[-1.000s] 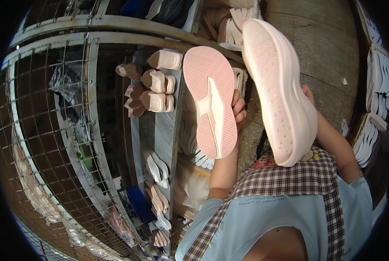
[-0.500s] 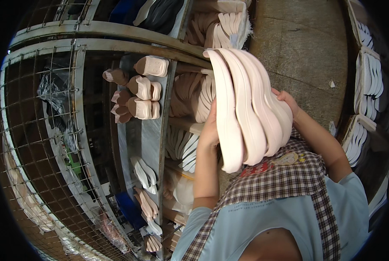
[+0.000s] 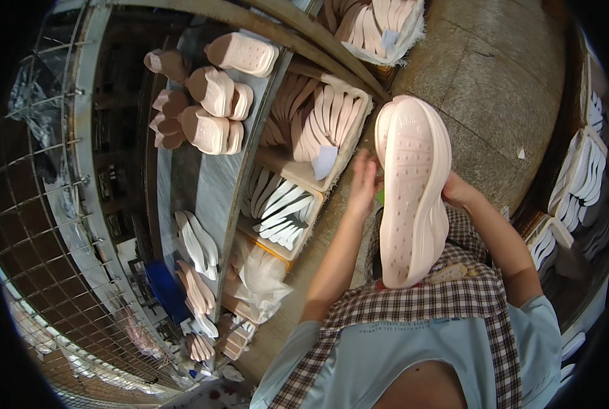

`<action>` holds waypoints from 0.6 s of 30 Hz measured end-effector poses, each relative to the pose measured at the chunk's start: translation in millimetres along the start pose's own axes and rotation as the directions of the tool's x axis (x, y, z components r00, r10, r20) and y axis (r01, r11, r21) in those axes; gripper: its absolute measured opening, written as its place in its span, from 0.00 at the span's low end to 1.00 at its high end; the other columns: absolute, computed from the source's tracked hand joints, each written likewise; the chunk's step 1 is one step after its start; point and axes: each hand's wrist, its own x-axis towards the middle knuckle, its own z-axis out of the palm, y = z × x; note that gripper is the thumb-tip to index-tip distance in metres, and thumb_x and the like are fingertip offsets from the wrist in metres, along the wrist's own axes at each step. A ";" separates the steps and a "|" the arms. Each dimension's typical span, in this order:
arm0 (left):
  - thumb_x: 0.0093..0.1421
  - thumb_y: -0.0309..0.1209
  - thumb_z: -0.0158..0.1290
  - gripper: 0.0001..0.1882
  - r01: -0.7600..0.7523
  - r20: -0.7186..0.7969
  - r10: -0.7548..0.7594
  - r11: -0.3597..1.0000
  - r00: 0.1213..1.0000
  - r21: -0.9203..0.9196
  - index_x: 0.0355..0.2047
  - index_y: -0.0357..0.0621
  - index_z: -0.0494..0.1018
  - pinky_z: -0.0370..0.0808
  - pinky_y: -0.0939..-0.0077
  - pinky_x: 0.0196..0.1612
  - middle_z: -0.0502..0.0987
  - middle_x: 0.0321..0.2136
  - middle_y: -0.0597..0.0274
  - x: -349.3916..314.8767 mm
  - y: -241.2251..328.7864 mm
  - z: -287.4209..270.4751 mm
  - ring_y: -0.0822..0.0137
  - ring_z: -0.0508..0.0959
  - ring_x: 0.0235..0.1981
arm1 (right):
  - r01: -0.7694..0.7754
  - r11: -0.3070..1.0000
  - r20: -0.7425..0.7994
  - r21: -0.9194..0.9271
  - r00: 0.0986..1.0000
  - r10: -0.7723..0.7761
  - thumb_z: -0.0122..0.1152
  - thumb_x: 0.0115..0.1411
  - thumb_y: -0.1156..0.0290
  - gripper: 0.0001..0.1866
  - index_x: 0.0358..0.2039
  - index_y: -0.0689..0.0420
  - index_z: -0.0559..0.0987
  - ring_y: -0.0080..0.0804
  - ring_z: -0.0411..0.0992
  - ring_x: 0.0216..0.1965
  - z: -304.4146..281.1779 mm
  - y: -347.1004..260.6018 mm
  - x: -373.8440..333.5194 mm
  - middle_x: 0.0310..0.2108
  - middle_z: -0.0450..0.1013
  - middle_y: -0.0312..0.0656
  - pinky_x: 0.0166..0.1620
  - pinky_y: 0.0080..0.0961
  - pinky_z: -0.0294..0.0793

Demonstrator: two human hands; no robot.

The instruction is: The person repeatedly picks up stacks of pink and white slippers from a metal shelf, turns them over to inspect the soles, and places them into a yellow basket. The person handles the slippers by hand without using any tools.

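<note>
A stack of pale pink shoe soles (image 3: 415, 198) is held up in front of my apron, its dotted flat face toward me and its long side upright. My right hand (image 3: 458, 191) grips the stack at its right edge; most of its fingers are hidden behind the soles. Just left of the stack, my left hand (image 3: 364, 185) is raised with its fingers stretched and apart, slightly blurred, holding nothing. How many soles are in the stack cannot be made out from this side.
Left stands a metal shelf (image 3: 199, 180) with pink soles (image 3: 212, 92) and white soles (image 3: 197, 242). Beside it are a crate of pink soles (image 3: 325, 116), a crate of white soles (image 3: 284, 211) and a clear plastic bag (image 3: 260, 276). More white soles (image 3: 584, 167) stand in crates at right.
The stack has turned from showing its layered edges to showing its dotted flat face. My left hand has let go and moved off to the left; my right hand still holds on.
</note>
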 end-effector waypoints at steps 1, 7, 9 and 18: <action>0.64 0.39 0.46 0.29 0.050 0.138 -0.031 0.990 0.990 -0.135 0.60 0.41 0.51 0.71 0.78 0.44 0.65 0.50 0.54 5.6 -18.8 -0.9 0.69 0.67 0.51 | 0.033 0.999 0.065 -0.017 0.997 -0.032 0.52 0.61 0.52 0.36 0.62 0.58 0.55 0.34 0.63 0.55 1.3 5.4 4.4 0.58 0.60 0.46 0.55 0.34 0.67; 0.63 0.36 0.48 0.25 0.358 0.275 -0.248 0.789 0.929 -0.499 0.56 0.40 0.55 0.71 0.75 0.45 0.69 0.46 0.55 20.6 -92.5 -33.7 0.67 0.70 0.46 | 0.024 0.985 -0.076 -0.172 0.996 -0.038 0.51 0.60 0.47 0.41 0.64 0.56 0.50 0.38 0.52 0.63 25.2 34.3 43.2 0.63 0.52 0.48 0.63 0.35 0.50; 0.62 0.35 0.49 0.24 0.293 0.188 -0.227 0.799 0.956 -0.526 0.55 0.39 0.57 0.72 0.74 0.46 0.70 0.45 0.55 24.5 -98.8 -54.5 0.67 0.72 0.45 | 0.055 0.979 -0.280 -0.198 0.953 -0.111 0.48 0.62 0.49 0.38 0.65 0.56 0.49 0.38 0.53 0.62 40.6 29.8 30.2 0.61 0.55 0.49 0.61 0.37 0.54; 0.54 0.29 0.58 0.27 -0.002 -0.383 0.102 0.968 0.918 0.251 0.51 0.34 0.61 0.71 0.70 0.47 0.73 0.44 0.51 94.5 -92.3 -178.0 0.62 0.73 0.42 | 0.093 0.995 -0.343 -0.017 0.935 -0.093 0.51 0.60 0.74 0.41 0.65 0.58 0.36 0.40 0.54 0.61 135.3 81.4 143.6 0.61 0.51 0.54 0.61 0.31 0.54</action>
